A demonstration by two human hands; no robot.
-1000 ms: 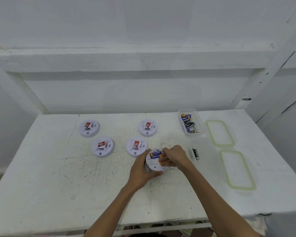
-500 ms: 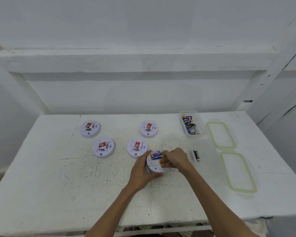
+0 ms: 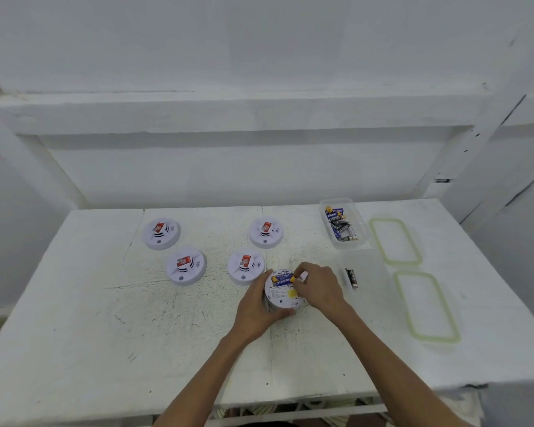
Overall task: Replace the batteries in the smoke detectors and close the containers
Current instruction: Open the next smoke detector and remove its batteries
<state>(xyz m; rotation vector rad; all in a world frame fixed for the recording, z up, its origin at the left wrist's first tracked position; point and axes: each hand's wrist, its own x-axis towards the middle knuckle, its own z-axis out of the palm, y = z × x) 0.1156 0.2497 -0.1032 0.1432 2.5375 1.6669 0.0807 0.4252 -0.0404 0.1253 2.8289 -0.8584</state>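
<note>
A white table, scratched and spotted, fills the near half of the view, and a white wall with a shelf stands behind it.

On the right side of the table lie two clear lids with pale green rims. The near lid is well apart from the hands, and the far lid lies just beyond it.

Left of the far lid stands an open box which holds a pile of loose batteries, some blue and some black. Nearer to the person is a second clear box. It is very faint, and a single black battery seems to lie inside it at its left side.

Four white round detectors lie face up, each with a red label on top: far left, near left, far middle and near middle.

A fifth detector is turned over, with its back upward, in the middle of the table, just beside the near middle one.

The left hand grips this fifth detector from the left and near side, with the fingers curled around its edge.

The right hand is at its right side. The fingertips are together and pinch the yellow end of a blue battery, which lies across the far part of the back of the detector.
</note>
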